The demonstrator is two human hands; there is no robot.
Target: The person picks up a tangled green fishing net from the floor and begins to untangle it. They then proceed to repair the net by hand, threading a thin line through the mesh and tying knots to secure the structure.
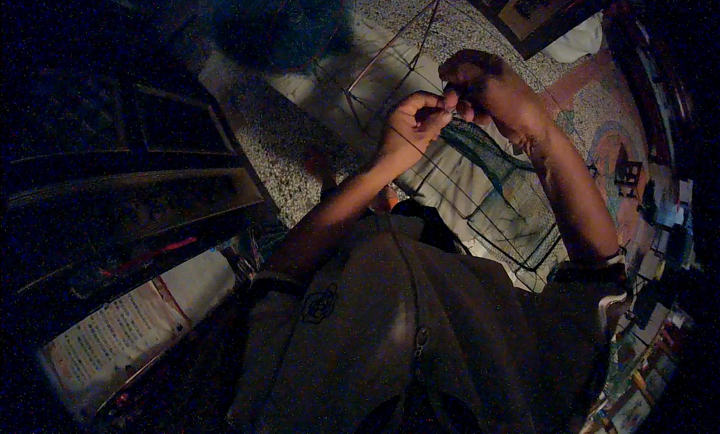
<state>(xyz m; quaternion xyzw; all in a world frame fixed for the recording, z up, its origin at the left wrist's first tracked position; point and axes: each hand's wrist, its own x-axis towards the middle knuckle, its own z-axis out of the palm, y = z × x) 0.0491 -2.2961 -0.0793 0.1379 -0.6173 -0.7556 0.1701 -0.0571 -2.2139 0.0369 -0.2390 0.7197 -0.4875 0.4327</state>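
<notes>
My left hand [409,130] and my right hand [501,93] meet in front of me, fingertips pinched close together. Between them is the upper end of a dark green mesh net [480,153]; the exact spot they grip is small and dim. The net runs down to the right below my right wrist, beside a thin dark wire frame [466,213] with straight rods and corners. One rod passes just under my left hand. More thin rods [394,50] form an angular outline beyond my hands.
Pale cloth or sheeting [444,175] lies beneath the frame on a speckled floor [274,145]. A large dark teal rounded shape [277,25] stands at the far left. Dark wooden furniture [135,202] flanks the left, with a printed sheet [120,329]. A white bag [576,43] sits far right.
</notes>
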